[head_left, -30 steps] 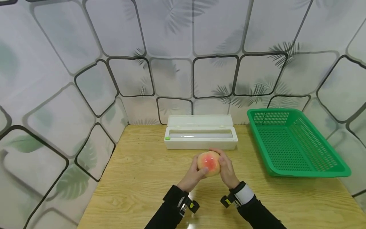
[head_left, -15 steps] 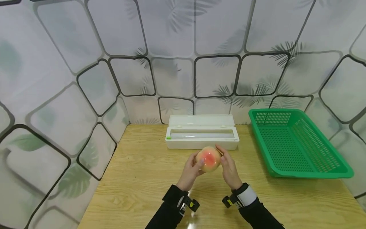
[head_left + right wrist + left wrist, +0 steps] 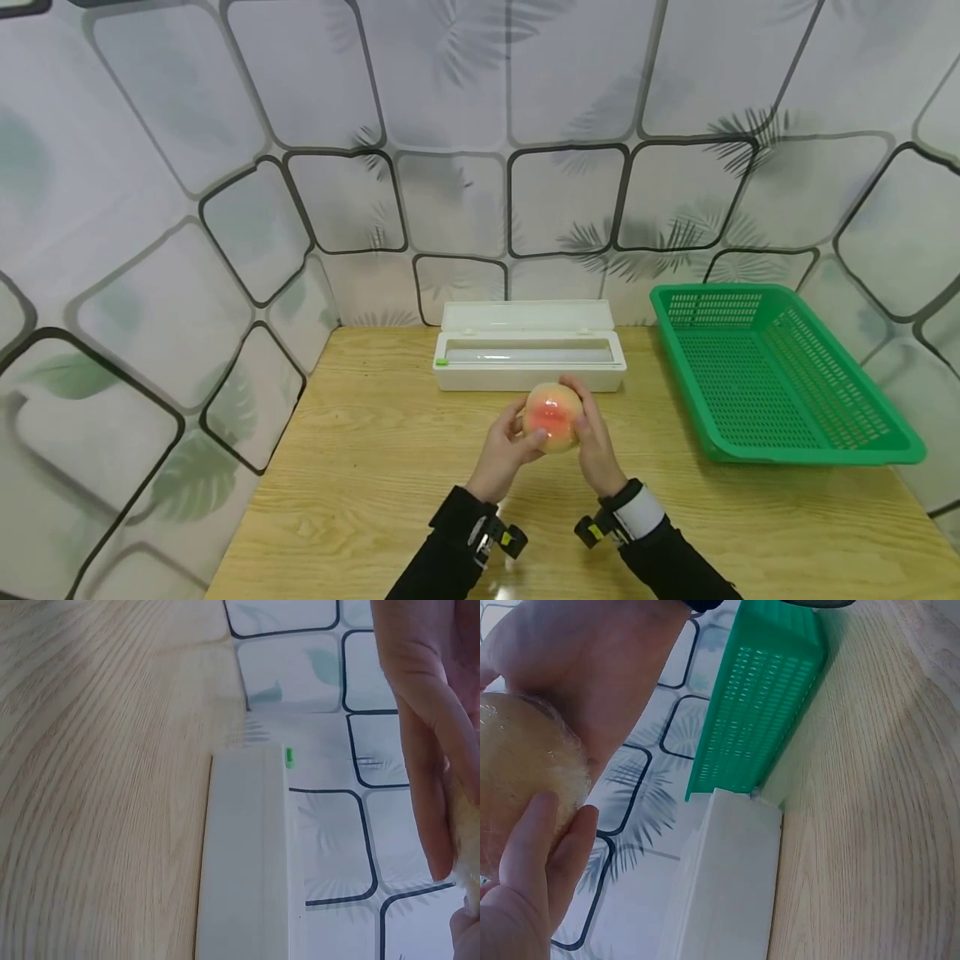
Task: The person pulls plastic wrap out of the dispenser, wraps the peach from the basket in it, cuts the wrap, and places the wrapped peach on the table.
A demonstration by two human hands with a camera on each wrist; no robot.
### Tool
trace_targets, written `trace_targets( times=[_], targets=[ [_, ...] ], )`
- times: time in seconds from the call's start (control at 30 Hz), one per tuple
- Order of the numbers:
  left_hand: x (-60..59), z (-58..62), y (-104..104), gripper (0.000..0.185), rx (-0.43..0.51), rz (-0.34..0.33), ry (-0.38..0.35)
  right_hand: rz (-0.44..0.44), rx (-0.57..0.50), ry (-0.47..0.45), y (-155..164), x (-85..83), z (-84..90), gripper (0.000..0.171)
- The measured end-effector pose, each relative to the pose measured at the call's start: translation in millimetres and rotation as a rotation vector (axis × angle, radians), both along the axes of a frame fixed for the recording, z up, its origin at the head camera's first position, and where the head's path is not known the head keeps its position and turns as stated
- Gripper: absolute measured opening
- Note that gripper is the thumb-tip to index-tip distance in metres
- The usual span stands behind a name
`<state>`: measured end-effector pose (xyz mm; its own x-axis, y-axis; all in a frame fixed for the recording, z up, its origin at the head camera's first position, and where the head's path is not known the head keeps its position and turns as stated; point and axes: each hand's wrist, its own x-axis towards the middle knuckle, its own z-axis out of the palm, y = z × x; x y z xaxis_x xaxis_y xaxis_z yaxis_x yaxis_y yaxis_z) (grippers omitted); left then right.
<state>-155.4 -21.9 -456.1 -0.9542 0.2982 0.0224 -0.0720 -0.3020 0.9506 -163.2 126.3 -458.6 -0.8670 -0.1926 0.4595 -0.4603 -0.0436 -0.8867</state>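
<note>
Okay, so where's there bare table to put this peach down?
Bare table lies left of both hands, out to the wall, and between the right hand and the green basket. It is tighter between the peach and the white box.

Across the last second the peach (image 3: 552, 416) has been turned between the two hands. Its red blush first faced up as one round patch; now it shows as a band split by a paler crease, lower on the fruit. The peach has also risen a little toward 12 o'clock, so its top edge now overlaps the front wall of the white box (image 3: 528, 378) in the head view. The left hand (image 3: 504, 451) has slid its thumb from the peach's 7 o'clock side up to about 9 o'clock. The right hand (image 3: 595, 442) opened outward half a second ago and has since closed back against the fruit's 3 o'clock side, wrist drawn slightly inward.
</note>
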Motion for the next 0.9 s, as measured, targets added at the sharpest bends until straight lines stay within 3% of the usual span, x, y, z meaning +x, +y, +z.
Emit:
trace_targets(
  times=[0.3, 0.57, 0.73, 0.9],
  targets=[
    [-0.5, -0.6, 0.8, 0.055, -0.029, -0.035, 0.050, 0.024, -0.027, -0.078, 1.6, -0.4, -0.6, 0.039],
    [0.3, -6.0, -1.4, 0.062, -0.015, -0.053, 0.029, 0.099, -0.015, -0.120, 6.5, -1.8, -3.4, 0.040],
    [-0.1, -8.8, -1.0, 0.071, -0.021, -0.028, -0.002, 0.124, 0.011, -0.163, 8.6, -3.5, -3.1, 0.043],
    [0.5, -9.5, -2.5, 0.069, -0.038, 0.029, -0.013, 0.090, 0.054, -0.214, 9.1, -1.9, -5.5, 0.050]
  ],
)
